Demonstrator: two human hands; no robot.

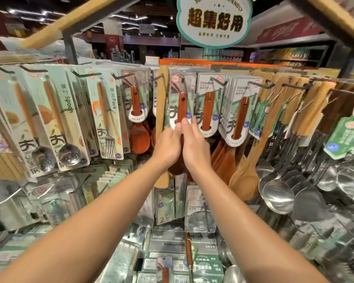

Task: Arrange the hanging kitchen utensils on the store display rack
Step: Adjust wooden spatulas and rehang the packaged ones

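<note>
A red-brown wooden spoon [182, 107] in its card sleeve hangs from a hook [183, 79] at the middle of the display rack, with more of the same behind it. My left hand [168, 144] grips the spoon stack from the left; its thumb is on the front and its fingers are hidden behind. My right hand [194, 144] presses against the stack's right side with straight fingers. The spoon bowls are hidden behind my hands. A pale wooden spatula [163, 99] hangs just left of my left hand.
Matching red spoons hang on either side [135, 103] [207, 107]. Carded metal spoons [63, 119] and forks [106, 115] fill the left hooks. Light wooden turners [251, 160] and steel ladles [278, 193] hang at right. Boxed goods [182, 246] lie below. A round sign [213, 21] hangs overhead.
</note>
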